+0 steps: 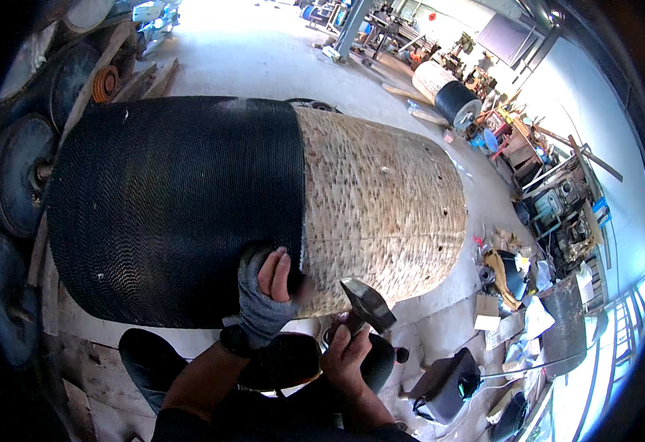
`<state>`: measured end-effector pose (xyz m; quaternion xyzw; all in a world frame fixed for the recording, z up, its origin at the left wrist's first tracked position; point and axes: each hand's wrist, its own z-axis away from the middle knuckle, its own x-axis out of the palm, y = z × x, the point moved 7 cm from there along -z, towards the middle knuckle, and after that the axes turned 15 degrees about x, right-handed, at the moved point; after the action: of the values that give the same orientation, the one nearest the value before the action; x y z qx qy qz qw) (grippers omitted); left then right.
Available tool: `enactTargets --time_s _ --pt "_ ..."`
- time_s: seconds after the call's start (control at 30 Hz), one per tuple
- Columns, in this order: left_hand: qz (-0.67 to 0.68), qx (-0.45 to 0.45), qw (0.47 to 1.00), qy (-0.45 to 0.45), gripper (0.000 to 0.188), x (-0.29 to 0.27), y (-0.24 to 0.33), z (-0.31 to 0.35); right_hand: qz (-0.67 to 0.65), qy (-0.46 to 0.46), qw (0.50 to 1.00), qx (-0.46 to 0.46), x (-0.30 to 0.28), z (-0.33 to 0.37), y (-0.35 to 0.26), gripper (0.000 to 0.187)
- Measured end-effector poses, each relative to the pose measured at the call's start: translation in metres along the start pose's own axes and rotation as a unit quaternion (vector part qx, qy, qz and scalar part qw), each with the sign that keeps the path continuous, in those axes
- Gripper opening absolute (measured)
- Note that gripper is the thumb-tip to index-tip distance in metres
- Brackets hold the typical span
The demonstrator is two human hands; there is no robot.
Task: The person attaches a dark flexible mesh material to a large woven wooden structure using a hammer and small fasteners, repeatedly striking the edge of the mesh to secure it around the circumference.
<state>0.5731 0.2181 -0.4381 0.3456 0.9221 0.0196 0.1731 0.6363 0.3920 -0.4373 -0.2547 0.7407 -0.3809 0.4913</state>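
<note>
Seen from above, a large roller (256, 210) lies on its side across the middle of a cluttered workshop, directly in front of a person whose bent knees show close beneath its near edge. Its left part is wrapped in a black ridged covering (179, 199); its right part is a pale, slotted surface (385, 210). The left hand (263, 306), in a grey glove with bare fingertips, is at the lower edge of the black covering, just beside the line where black meets pale, probably placed there to steady or guide something at that seam. Two of its fingers curl inward, but blur beside them means I cannot tell whether this grip is pinching anything. The right hand (347, 359), bare, has its grip clamped around the handle of a hammer (369, 304), close below the metal head, a short hold that would seem to favour control over force. The hammer's head is tilted, near the roller's lower pale edge and to the right of the glove. Dark discs (24, 173) stand along the left side. A dark box-shaped seat or case (446, 387) sits on the floor at lower right, and a smaller black-and-pale roller (448, 92) lies in the distance.
</note>
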Motion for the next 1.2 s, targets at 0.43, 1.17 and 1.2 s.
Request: enactTargets --time_s 0.43,1.17,1.2 --pt "-0.001 -0.008 0.999 -0.045 0.075 -0.015 0.005 -0.014 0.169 -0.066 0.983 0.038 0.035 -0.015 0.029 0.021" --pt "0.161 0.053 0.838 -0.519 0.042 -0.005 0.104 0.165 0.109 -0.042 0.993 0.029 0.019 0.003 0.055 0.027" --pt "0.161 0.049 0.841 -0.514 0.042 -0.004 0.105 0.163 0.129 -0.068 0.987 0.065 0.016 0.002 0.048 0.028"
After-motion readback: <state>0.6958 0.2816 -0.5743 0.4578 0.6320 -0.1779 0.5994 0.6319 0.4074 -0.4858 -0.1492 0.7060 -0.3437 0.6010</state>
